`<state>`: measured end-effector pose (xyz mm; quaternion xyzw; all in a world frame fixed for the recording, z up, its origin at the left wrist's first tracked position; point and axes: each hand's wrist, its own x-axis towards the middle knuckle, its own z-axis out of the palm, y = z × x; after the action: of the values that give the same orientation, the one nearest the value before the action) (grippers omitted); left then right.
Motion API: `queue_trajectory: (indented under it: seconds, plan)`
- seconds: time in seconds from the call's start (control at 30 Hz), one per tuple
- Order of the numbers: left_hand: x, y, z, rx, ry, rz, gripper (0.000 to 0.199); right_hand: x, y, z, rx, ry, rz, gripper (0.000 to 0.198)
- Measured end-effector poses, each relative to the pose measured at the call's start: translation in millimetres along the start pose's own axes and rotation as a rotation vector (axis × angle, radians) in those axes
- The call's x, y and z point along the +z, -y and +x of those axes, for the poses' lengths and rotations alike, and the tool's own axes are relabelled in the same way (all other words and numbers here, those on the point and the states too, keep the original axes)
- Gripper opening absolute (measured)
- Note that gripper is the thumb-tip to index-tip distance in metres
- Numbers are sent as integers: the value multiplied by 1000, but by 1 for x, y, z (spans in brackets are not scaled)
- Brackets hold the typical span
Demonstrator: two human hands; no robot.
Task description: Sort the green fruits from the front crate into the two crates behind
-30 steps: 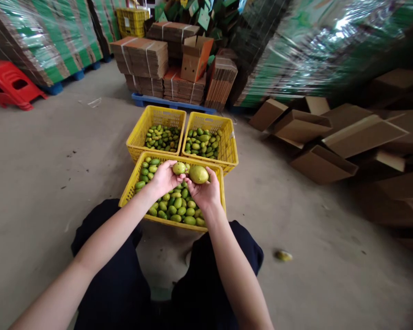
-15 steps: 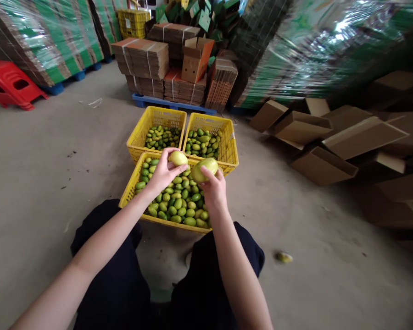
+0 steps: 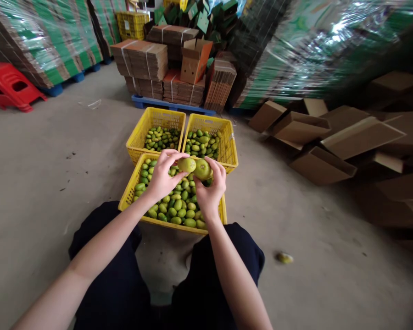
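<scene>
Between the thumb and fingers of my left hand (image 3: 163, 176) is a small yellow-green lemon (image 3: 186, 165). My right hand (image 3: 211, 188) grips a larger green lemon (image 3: 202, 169) by its sides. The two fruits are side by side, close together or touching, their ends turned toward me. Both hands hover over the near yellow crate (image 3: 174, 224), which is full of green and yellowish lemons (image 3: 181, 212). Behind it stand a left yellow crate (image 3: 133, 145) and a right yellow crate (image 3: 230, 145), each with more lemons inside.
One loose fruit (image 3: 284, 258) lies on the floor at right. Open cardboard boxes (image 3: 337, 165) are heaped on the right. Bundled flat cartons (image 3: 141, 62) sit on a blue pallet (image 3: 174, 105) behind the crates. A red stool (image 3: 12, 85) stands at far left.
My hands have brought the two lemons closer together. The right-hand lemon has been turned from lengthwise to end-on, and the left one is turned end-on too.
</scene>
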<state>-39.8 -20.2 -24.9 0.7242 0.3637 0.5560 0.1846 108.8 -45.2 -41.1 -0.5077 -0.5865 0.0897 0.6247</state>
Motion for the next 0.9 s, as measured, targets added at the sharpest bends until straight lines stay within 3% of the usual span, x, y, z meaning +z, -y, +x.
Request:
queue_trajectory:
  seconds: [0.17, 0.33, 0.43, 0.57, 0.7, 0.8, 0.9]
  plan:
    - [-1, 0, 2, -123, 31, -153, 42, -1, 2, 1, 67, 10, 39, 49]
    - [1, -9, 6, -510, -125, -636, 46, -2, 3, 4, 498, 102, 590, 69]
    - [-2, -14, 11, -690, -214, -875, 36, -4, 5, 10, 745, 128, 837, 54]
    - [-6, -15, 17, -938, -216, -1109, 15, -6, 7, 14, 929, 249, 1050, 39]
    - [-4, -11, 15, -964, -130, -1187, 17, -2, 5, 10, 978, 321, 1099, 37]
    - [0, -7, 12, -917, -79, -1164, 25, 1, 3, 7, 986, 297, 1119, 32]
    - [2, -5, 10, -925, -95, -1154, 32, 1, 3, 8, 1087, 224, 1142, 29]
